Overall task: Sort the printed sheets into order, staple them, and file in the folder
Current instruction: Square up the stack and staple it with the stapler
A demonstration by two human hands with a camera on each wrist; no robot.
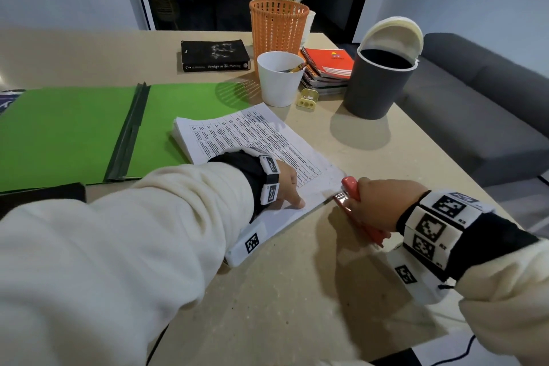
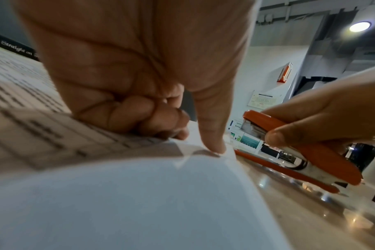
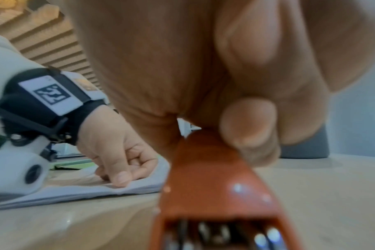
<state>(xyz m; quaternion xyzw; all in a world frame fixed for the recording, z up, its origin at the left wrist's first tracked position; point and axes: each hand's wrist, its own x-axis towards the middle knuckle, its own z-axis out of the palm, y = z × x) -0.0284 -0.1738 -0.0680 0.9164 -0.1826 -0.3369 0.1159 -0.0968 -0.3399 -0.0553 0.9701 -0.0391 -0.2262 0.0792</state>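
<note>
My left hand pins the printed sheets near their near-right corner, index fingertip down, other fingers curled under, holding nothing. My right hand grips the orange stapler, its mouth open just beside that corner; hard to tell if paper is inside. My sleeve hides the stack's near-left part. Green folder lies open to the left on the table.

A black paperback is laid flat at the back of the beige table. An orange slatted basket, a white cup with pencils in it, stacked spiral notebooks, a yellow sharpener and a grey lidded bin are grouped nearby.
</note>
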